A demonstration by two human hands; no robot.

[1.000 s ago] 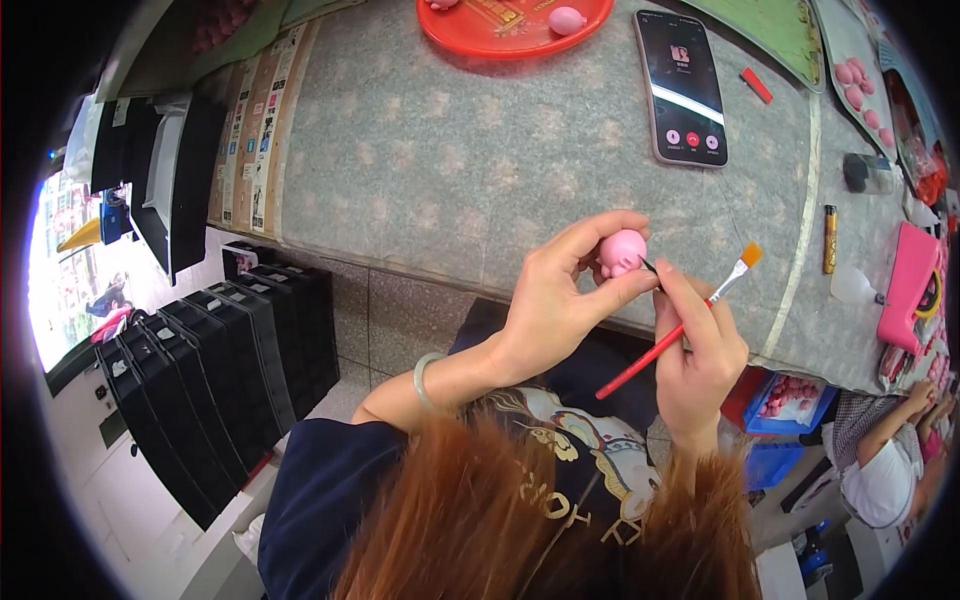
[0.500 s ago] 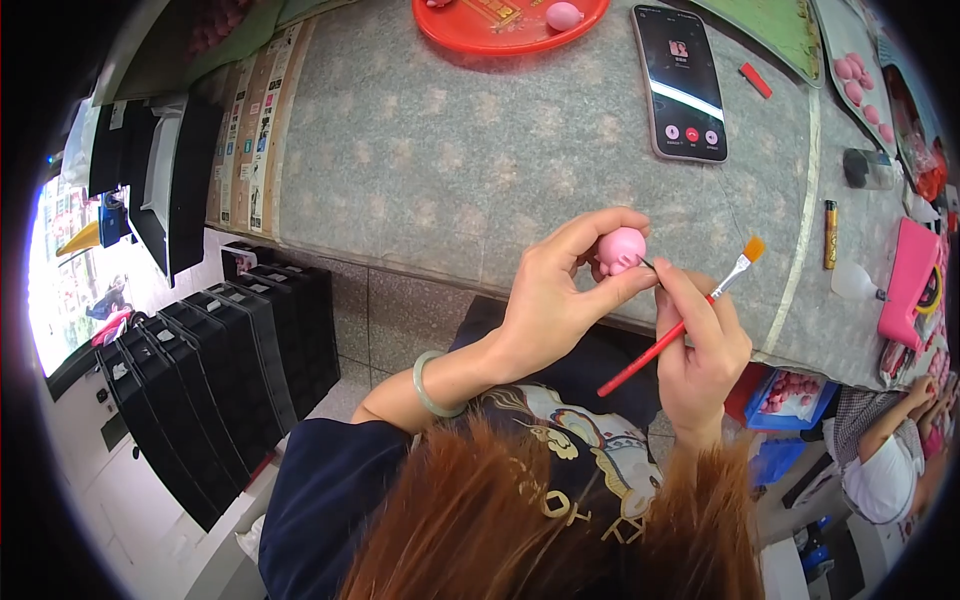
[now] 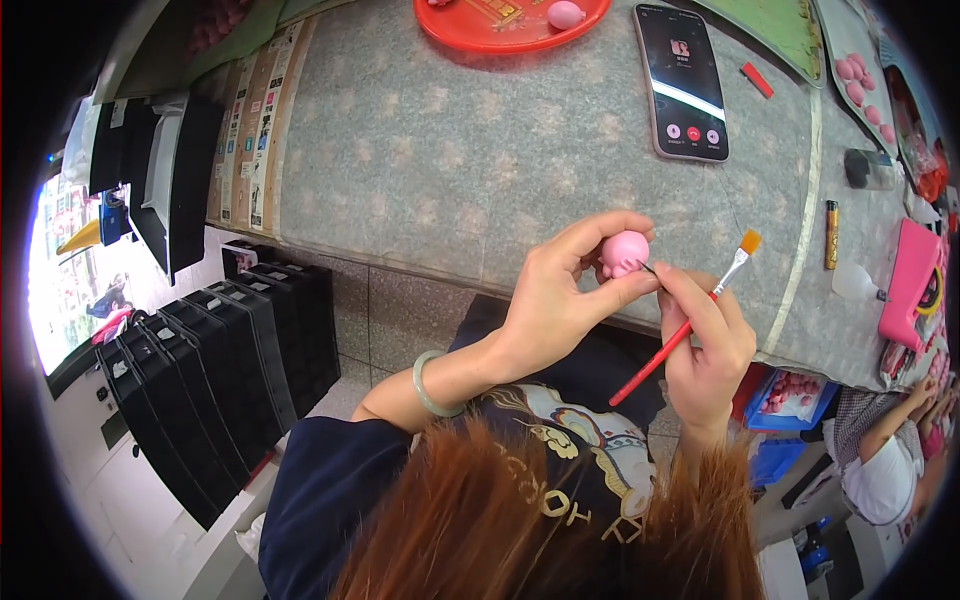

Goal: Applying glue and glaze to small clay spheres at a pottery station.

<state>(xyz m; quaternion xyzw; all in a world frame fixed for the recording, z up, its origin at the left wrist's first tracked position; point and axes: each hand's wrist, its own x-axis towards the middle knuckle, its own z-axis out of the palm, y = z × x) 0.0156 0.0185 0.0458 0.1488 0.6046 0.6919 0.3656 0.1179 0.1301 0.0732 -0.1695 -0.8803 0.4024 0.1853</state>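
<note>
My left hand (image 3: 560, 292) holds a small round pink figurine (image 3: 626, 250) between thumb and fingers, just over the table's near edge. Little raised bumps show on the figurine's lower side. In my right hand (image 3: 710, 350), thumb and forefinger pinch a thin dark-tipped tool (image 3: 648, 267) whose point meets those bumps; most of it is hidden by the fingers. A red-handled flat paintbrush (image 3: 650, 366) with orange bristles is also tucked between the fingers of that hand, bristles pointing up and away.
A smartphone (image 3: 682, 85) lies on the grey patterned table cover (image 3: 420, 160). Beyond are a red plate (image 3: 480, 40) with a pink ball and a small red piece (image 3: 757, 80). Rightward sit a pink tape dispenser (image 3: 908, 285) and a squeeze bottle (image 3: 855, 282). Black crates (image 3: 220, 370) stand at left.
The figurine has turned slightly in my left hand, showing more of its bumps. My right hand has shifted a little toward me and to the right, and the paintbrush with it.
</note>
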